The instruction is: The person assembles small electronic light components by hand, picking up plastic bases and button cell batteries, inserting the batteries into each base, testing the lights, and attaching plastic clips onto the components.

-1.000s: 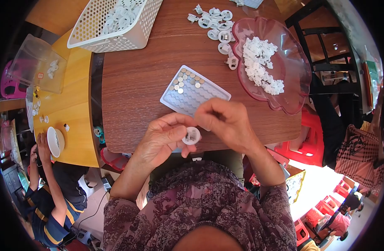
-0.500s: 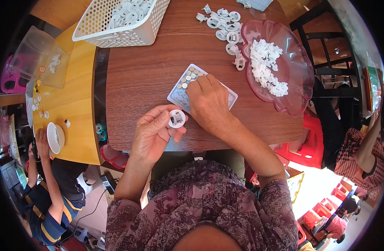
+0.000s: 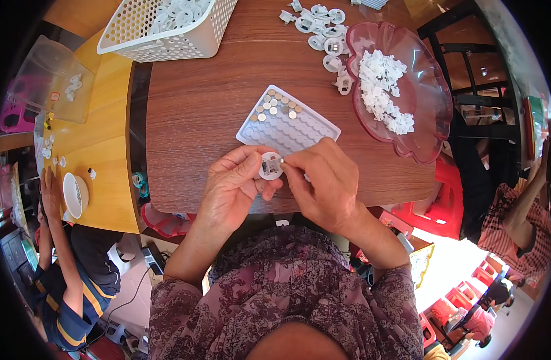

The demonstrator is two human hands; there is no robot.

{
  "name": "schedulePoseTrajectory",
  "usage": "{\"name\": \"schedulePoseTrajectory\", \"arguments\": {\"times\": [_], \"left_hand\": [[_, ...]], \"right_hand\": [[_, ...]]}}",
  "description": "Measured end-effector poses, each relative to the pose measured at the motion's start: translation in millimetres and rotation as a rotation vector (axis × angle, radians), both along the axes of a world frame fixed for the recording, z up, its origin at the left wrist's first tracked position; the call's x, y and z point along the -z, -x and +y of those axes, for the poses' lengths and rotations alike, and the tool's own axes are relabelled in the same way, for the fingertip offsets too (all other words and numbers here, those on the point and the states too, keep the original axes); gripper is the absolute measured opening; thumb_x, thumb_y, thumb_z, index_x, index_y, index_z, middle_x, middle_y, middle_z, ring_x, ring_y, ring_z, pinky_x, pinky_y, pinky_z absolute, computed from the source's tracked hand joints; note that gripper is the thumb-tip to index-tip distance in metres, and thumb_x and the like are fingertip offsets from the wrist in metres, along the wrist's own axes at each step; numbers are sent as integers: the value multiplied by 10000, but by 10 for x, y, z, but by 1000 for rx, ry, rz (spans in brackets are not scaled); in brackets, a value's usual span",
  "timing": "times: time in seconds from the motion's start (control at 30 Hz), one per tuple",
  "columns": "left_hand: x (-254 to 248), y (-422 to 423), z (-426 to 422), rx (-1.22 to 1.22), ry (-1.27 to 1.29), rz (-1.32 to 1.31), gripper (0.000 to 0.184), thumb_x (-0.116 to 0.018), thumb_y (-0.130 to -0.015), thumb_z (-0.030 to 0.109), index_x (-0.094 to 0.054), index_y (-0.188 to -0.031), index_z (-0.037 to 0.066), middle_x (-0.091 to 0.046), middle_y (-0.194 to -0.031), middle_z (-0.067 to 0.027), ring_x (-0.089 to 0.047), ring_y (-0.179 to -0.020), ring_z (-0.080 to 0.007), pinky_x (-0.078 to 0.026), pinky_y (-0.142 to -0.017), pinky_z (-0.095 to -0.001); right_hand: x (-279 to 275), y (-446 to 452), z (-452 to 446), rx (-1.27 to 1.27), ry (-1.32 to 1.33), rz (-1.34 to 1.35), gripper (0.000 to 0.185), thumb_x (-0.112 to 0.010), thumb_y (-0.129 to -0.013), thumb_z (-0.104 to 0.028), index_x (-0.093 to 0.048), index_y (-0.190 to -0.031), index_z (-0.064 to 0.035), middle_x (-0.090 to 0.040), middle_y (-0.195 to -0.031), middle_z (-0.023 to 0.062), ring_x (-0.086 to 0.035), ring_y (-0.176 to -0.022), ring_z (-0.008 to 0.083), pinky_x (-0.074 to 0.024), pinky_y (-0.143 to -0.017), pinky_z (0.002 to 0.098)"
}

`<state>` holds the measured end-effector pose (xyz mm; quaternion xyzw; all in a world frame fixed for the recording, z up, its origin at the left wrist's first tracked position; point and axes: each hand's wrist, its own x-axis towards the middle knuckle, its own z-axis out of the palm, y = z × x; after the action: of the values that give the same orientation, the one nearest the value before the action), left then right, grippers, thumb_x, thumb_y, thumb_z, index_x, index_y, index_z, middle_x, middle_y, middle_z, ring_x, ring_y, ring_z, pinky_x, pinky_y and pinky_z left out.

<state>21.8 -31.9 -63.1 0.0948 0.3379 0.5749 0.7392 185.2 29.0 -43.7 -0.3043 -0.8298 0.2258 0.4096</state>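
My left hand [image 3: 239,183] pinches a round white plastic holder [image 3: 269,168] by its edge, its open side with metal contacts facing up. At the holder's right edge is my right hand [image 3: 325,183], thumb and forefinger closed on a small silvery button cell [image 3: 282,161], mostly covered by the fingertips. Just beyond both hands lies a pale plastic tray [image 3: 311,122] with rows of round hollows. Several button cells [image 3: 273,110] sit in its far left part.
A scalloped pink bowl [image 3: 428,108] of small white parts [image 3: 380,84] stands at right. Several white holders [image 3: 332,46] lie beside it. At the back left is a white perforated basket [image 3: 185,45]. A co-worker's hands [image 3: 49,195] are near a white bowl [image 3: 75,195] on the yellow table [image 3: 110,144].
My right hand has come from the tray back towards me, to the holder's edge, with a button cell. My left hand has shifted right and slightly away from me with the holder.
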Motion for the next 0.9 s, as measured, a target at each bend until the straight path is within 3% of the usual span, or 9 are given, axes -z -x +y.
{"name": "schedulePoseTrajectory", "arguments": {"times": [0.1, 0.17, 0.9], "left_hand": [[-36, -77, 6, -12, 19, 33, 245, -560, -912, 161, -591, -1030, -51, -630, -912, -113, -600, -723, -183, -446, -561, -284], [-70, -119, 15, -16, 31, 46, 237, -562, -910, 151, -595, -1025, -53, -629, -913, -110, -588, -722, -174, -443, -558, -282], [34, -130, -30, 43, 34, 128, 197, -597, -877, 81, -624, -999, -72, -635, -862, -100, -578, -690, -142, -453, -556, -259]], "right_hand": [[46, -40, -22, -24, -164, -13, 211, -685, -632, 52, -596, -819, 10, -537, -693, 82, -497, -550, 219, -387, -462, 318], [65, -55, -21, -46, -337, -117, 273, -642, -549, -51, -567, -796, 40, -447, -670, 74, -453, -585, 198, -375, -489, 318], [-88, -128, -32, -201, -290, -273, 207, -653, -552, -70, -507, -688, -16, -441, -670, 59, -448, -590, 191, -362, -487, 322]]}}
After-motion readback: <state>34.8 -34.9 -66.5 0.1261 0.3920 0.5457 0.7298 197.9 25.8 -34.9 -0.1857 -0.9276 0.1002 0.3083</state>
